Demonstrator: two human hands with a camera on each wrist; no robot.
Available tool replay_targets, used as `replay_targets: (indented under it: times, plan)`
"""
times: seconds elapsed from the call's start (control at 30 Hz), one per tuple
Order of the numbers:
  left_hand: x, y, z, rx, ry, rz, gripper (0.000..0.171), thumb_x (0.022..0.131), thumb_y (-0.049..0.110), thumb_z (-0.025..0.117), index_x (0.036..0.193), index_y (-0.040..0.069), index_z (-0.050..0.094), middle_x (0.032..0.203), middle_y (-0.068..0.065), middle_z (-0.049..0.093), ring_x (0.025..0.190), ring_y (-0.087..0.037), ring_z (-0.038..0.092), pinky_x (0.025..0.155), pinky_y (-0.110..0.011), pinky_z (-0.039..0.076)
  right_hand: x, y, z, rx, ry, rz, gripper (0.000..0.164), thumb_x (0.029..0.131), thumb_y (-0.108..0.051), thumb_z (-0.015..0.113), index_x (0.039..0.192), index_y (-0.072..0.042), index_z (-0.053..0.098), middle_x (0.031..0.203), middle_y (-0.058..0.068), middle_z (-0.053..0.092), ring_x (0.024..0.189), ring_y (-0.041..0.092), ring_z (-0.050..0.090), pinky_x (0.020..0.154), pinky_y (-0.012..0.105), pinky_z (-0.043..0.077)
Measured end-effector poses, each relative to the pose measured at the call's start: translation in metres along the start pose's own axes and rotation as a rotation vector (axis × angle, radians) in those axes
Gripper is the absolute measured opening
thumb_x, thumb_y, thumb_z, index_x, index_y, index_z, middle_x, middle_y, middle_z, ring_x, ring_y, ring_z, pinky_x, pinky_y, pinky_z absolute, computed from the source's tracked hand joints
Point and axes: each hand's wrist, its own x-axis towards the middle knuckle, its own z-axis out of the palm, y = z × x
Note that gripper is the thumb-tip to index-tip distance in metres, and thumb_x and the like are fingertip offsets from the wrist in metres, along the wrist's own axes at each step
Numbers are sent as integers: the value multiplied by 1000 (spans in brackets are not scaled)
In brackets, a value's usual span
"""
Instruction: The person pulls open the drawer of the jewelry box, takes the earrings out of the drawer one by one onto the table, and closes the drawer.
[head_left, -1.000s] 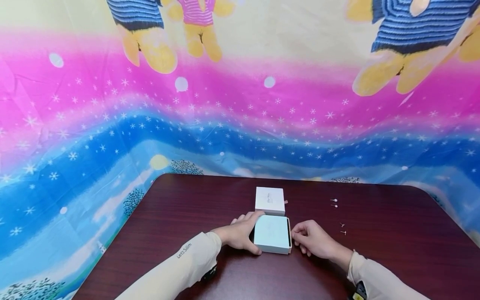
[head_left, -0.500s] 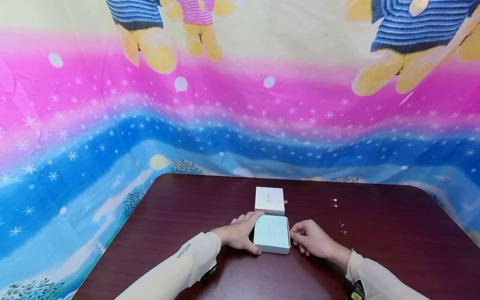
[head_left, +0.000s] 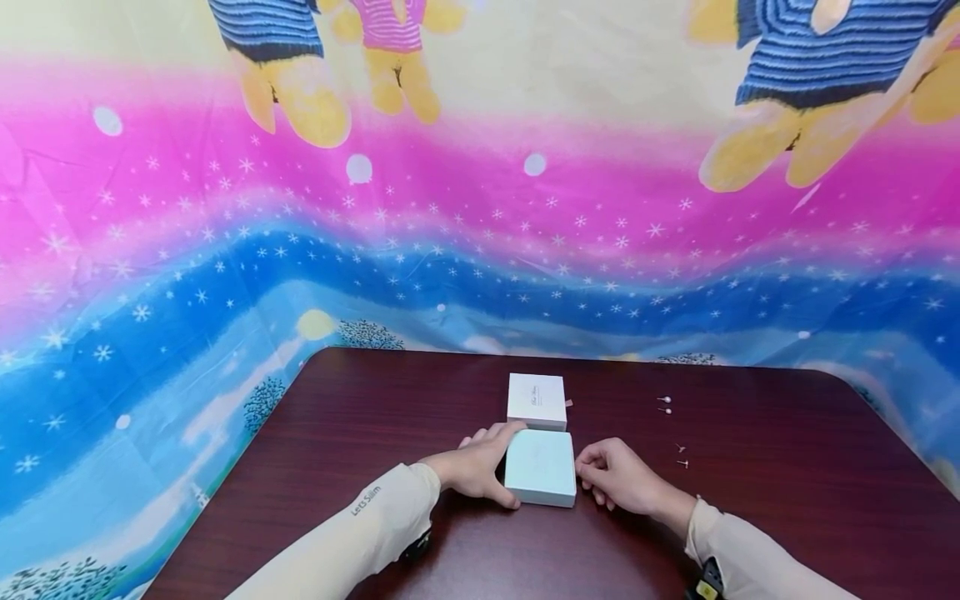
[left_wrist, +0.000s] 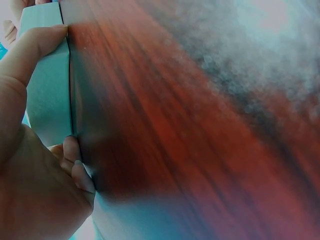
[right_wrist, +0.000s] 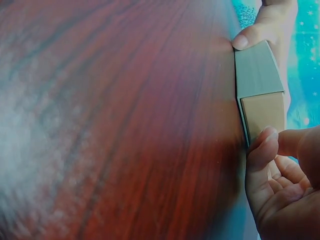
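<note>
A mint-green box [head_left: 540, 467] with a slide-in drawer lies on the table in the head view. My left hand [head_left: 482, 467] grips its left end, thumb at the near side and fingers at the far side. My right hand [head_left: 618, 477] is at the box's right end with its fingers curled. In the right wrist view its fingertips [right_wrist: 267, 137] touch the beige drawer end [right_wrist: 263, 112], which sits about level with the sleeve's edge. Whether a pull tab lies between finger and thumb is hidden.
A white box [head_left: 537, 400] with printed lettering and a small ribbon tab [head_left: 569, 403] stands just behind the green one. To the right lie two pearl-headed studs [head_left: 665, 404] and two smaller stud-like pieces [head_left: 682, 456]. A printed cloth [head_left: 480, 250] hangs behind the table.
The drawer has slid left into the green box, and the dark gap at its right end has closed up. My right hand has moved slightly left with it; my left hand keeps its grip.
</note>
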Motion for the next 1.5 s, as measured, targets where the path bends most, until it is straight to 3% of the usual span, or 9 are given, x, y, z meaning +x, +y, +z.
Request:
replay_targets:
  times: [0.33, 0.63, 1.1, 1.5]
  plan:
    - [-1, 1, -1, 13, 8, 26, 107, 73, 36, 89, 155, 22, 23, 151, -5, 41, 120, -20, 43, 96, -35, 33, 2, -1, 2, -1, 5, -4, 20, 102, -5, 54, 88, 1, 68, 68, 10, 64, 47, 7, 54, 43, 29, 49]
    - [0, 0, 0, 10, 6, 7, 106, 72, 37, 89, 155, 25, 24, 148, -1, 43, 117, -16, 42, 95, -32, 32, 3, -1, 3, -3, 13, 8, 20, 102, -6, 54, 88, 0, 68, 68, 10, 64, 46, 7, 54, 43, 29, 49]
    - [-2, 0, 1, 10, 2, 7, 108, 74, 37, 88, 157, 24, 21, 152, -2, 40, 126, -20, 42, 100, -36, 32, 2, 1, 4, -6, 17, 1, 20, 101, -5, 54, 88, 0, 68, 67, 9, 64, 46, 7, 53, 42, 28, 48]
    - [-2, -2, 2, 7, 26, 31, 108, 71, 37, 89, 156, 24, 23, 148, -2, 43, 114, -16, 42, 92, -32, 31, 2, 0, 4, -8, 20, 10, 20, 102, -7, 55, 89, 0, 69, 67, 9, 64, 46, 7, 53, 43, 28, 48]
